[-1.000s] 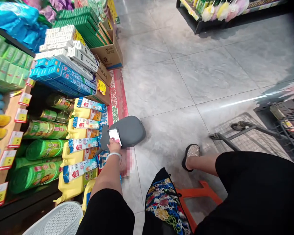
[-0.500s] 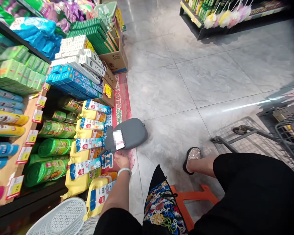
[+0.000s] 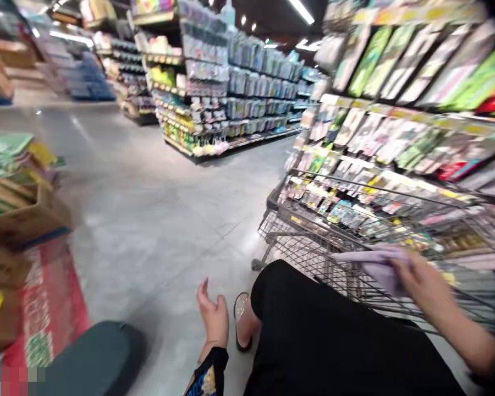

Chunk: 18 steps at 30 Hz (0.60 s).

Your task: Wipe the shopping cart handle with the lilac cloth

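My left hand (image 3: 214, 316) is in the lower middle, low over the floor and beside my leg. Its fingers are loosely curled, the thumb stands apart, and nothing shows between them. My right hand (image 3: 416, 275) is at the right, over the wire shopping cart (image 3: 313, 234). Its fingers are closed on a light purple cloth (image 3: 379, 267), which hangs limp across the cart's side. A dark grey rounded object (image 3: 99, 357) lies at the lower left, apart from my left hand and partly cut off by the frame.
Packed shelves (image 3: 396, 132) rise behind the cart on the right. More shelving (image 3: 239, 88) stands further back. Cardboard boxes (image 3: 28, 214) and a red printed strip (image 3: 53, 297) are on the left. Grey floor (image 3: 157, 220) runs between. Motion blurs parts of the view.
The view has swung up and to the right, away from the left shelf. My left hand has come away from beside the dark grey object. My right hand with the purple cloth has come into view.
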Tool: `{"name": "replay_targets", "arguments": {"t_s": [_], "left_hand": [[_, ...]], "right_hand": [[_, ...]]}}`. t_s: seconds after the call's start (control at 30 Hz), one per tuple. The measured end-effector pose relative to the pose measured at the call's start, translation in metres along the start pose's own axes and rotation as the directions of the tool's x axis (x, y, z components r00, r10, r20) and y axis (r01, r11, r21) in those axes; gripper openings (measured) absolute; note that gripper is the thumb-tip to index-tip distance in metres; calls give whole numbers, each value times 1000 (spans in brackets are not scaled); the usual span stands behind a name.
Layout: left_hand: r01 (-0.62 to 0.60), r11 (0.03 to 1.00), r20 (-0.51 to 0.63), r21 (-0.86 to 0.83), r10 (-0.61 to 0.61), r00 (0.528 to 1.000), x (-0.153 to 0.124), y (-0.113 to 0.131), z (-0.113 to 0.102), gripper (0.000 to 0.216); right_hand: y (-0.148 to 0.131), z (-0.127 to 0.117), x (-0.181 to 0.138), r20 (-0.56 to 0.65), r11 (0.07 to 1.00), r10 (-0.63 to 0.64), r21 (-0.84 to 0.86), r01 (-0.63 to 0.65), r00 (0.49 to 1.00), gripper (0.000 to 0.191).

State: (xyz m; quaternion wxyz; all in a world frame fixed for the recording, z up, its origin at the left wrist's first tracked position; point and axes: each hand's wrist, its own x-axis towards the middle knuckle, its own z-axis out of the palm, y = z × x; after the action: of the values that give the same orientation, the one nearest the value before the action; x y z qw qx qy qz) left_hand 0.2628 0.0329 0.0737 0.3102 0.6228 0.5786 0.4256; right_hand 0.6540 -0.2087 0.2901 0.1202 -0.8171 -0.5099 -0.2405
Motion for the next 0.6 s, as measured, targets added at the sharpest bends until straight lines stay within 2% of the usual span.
{"name": "replay_targets", "arguments": {"t_s": [0.03, 0.07, 0.1, 0.13, 0.2, 0.23, 0.3, 0.33, 0.4, 0.43, 0.5, 0.6], "left_hand": [[-133, 990, 39, -46, 135, 990, 5, 49, 14, 73], [-271, 958, 77, -92, 279, 957, 6, 98, 27, 73], [-419, 895, 126, -151, 438, 890, 3, 146, 41, 70], [-555, 803, 180, -218, 592, 786, -2, 192, 55, 65], [-749, 570, 297, -337, 820, 490, -16, 271, 84, 56], [-789, 475, 335, -390, 871, 359, -24, 304, 99, 52], [-819, 359, 373, -447, 907, 193, -39, 357, 129, 42], [-830, 332, 401, -449, 905, 145, -46, 378, 142, 37], [-860, 322, 488, -396, 867, 100, -59, 407, 166, 31], [-879, 328, 543, -347, 834, 97, -65, 417, 176, 35], [-913, 348, 658, -212, 742, 130, -78, 425, 191, 50], [-941, 338, 778, 9, 589, 219, -92, 422, 205, 70]], "right_hand": [[7, -9, -2, 30, 1000, -11, -13, 12, 999, 31], [9, -13, -2, 82, 999, -41, -15, 43, 996, 37], [8, -14, 0, 95, 999, -35, -26, 38, 995, 40], [7, -14, 2, 87, 1000, -25, -7, 26, 996, 40], [10, -15, 5, 54, 995, -11, 99, 6, 998, 39], [16, -18, 3, 22, 990, 19, 137, -22, 1000, 39], [36, -28, -11, -43, 982, 73, 176, -64, 996, 40], [48, -34, -22, -76, 981, 100, 172, -86, 992, 42], [69, -45, -47, -130, 982, 147, 141, -129, 981, 47], [76, -49, -58, -148, 981, 170, 121, -153, 974, 49], [79, -53, -69, -163, 976, 214, 80, -204, 963, 48], [60, -48, -53, -143, 964, 264, 31, -262, 954, 35]]}}
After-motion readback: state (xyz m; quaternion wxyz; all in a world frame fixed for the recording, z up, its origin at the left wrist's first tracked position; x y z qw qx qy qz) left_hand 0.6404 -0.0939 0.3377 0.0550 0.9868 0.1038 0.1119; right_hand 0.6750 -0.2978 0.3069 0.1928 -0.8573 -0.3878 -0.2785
